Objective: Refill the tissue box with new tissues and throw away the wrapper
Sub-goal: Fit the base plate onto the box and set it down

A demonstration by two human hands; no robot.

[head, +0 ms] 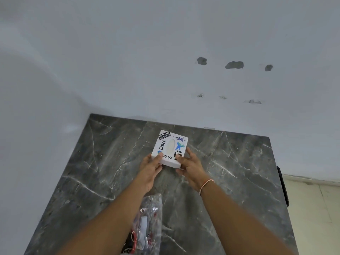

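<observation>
Head view: both hands grip white rectangular tissue box [170, 148] on marble.

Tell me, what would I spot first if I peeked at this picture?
The white tissue box covered in stickers, mid-table, held by the left hand and right hand. Nearer the person, a crinkly clear wrapper lies on the dark marble table. On the wall behind, grey chipped patches.

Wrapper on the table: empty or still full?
Looks empty: the clear wrapper lies flat and crumpled on the marble table, no tissue stack inside.
</observation>
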